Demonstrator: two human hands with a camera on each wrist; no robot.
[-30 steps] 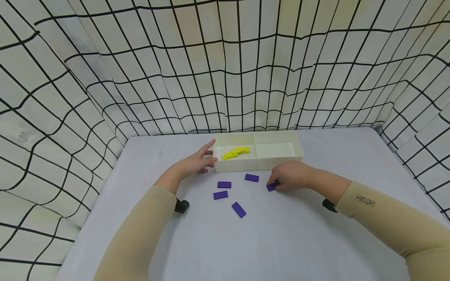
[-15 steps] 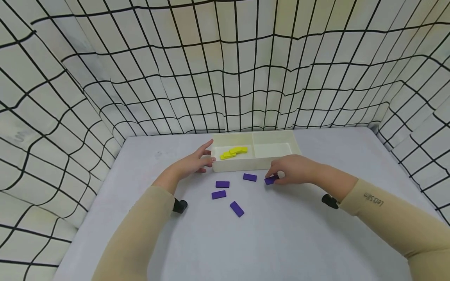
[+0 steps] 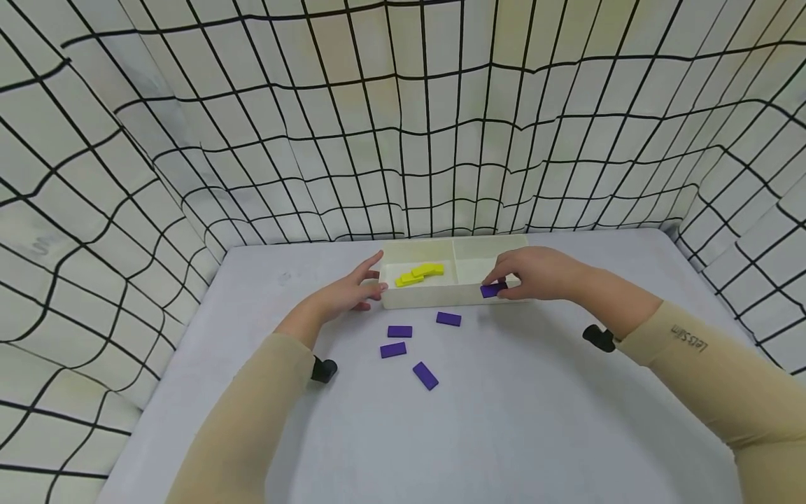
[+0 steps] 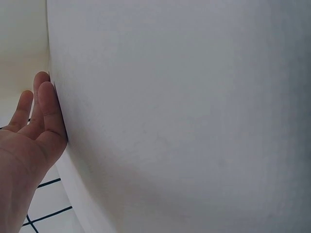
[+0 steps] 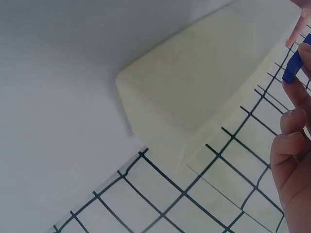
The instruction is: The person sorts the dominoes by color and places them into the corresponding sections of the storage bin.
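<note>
A purple block [image 3: 492, 290], small and rectangular, is pinched between the thumb and fingertips of my right hand [image 3: 535, 273], raised at the front wall of the white two-compartment box [image 3: 418, 297]. In the right wrist view the same block [image 5: 294, 65] looks blue between the fingers. My left hand [image 3: 343, 294] rests against the box's left end, its fingers spread and fairly straight; the left wrist view shows that hand [image 4: 36, 121] at the box's side. Several yellow pieces [image 3: 428, 269] lie in the left compartment. Part of the right compartment is hidden by my right hand.
On the white table [image 3: 491, 434], in front of the box, lie several more purple blocks [image 3: 399, 332], one of them a slanted block [image 3: 425, 376] nearest me. White walls with a black grid [image 3: 428, 140] stand behind and at both sides.
My right hand has lifted the purple block off the table and carried it up and toward the box. The left hand stays at the box's left end.
</note>
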